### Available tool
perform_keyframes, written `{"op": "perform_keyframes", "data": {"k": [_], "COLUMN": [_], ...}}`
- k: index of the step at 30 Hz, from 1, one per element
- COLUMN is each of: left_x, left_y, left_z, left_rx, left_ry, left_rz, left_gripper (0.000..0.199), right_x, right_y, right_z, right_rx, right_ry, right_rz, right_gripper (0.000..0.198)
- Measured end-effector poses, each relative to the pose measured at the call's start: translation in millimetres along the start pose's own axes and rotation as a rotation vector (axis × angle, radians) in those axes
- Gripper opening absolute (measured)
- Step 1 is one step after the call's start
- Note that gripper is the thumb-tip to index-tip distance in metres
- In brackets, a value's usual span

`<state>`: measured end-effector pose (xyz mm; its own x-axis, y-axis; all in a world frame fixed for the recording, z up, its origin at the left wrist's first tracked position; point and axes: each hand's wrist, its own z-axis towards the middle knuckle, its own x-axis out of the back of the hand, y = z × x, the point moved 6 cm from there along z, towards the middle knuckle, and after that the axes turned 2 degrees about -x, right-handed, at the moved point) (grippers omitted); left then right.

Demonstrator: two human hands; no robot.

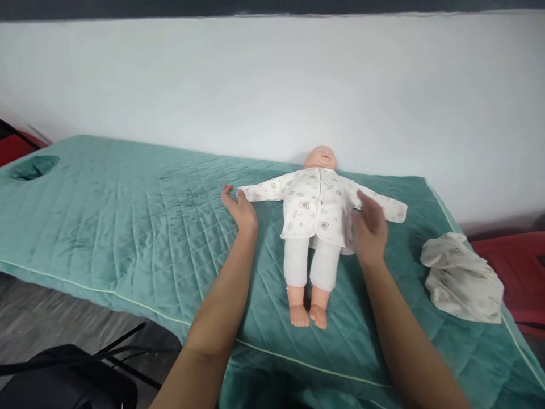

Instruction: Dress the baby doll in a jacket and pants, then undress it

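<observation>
A single view is taken from the person's head, above the near long edge of the bed (128, 227), and is aimed forward and down across it toward the wall (255, 85) behind the far edge. The clothed doll (314, 218) is seen from its feet, within arm's reach. Both far corners are taken in; both near corners are cut off.

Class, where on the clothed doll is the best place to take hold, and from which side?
Probably hold the clothed doll by its trunk, left grip and right grip coming from either side, below the sleeves: it lies face up, sleeves spread wide, leaving both flanks reachable.
</observation>
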<state>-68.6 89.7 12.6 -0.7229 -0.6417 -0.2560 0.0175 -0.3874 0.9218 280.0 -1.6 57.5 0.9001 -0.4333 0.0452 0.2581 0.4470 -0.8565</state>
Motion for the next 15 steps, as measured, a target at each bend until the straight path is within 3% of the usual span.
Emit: {"op": "perform_keyframes", "data": {"k": [2, 6, 9, 15], "left_x": [-5, -25, -19, 3], "left_y": [22, 60, 73, 61], "left_z": [-19, -81, -115, -119], "left_rx": [-0.156, -0.334, -0.434, -0.412], "left_ry": [-0.086, -0.598, -0.773, -0.837], "left_rz": [0.105, 0.162, 0.27, 0.398], "left_gripper": [0.025, 0.019, 0.023, 0.053], "right_x": [-21, -33, -23, -11], "right_y": [-19, -31, -25, -23], "right_z": [-20, -46, -51, -52], "right_rx": [0.053, 0.156, 0.099, 0.029], "right_ry": [-0.226, -0.542, -0.559, -0.5], "right_rz": [-0.162, -0.383, -0.368, -0.251], "right_gripper": [0.05, 0.062, 0.068, 0.061]}}
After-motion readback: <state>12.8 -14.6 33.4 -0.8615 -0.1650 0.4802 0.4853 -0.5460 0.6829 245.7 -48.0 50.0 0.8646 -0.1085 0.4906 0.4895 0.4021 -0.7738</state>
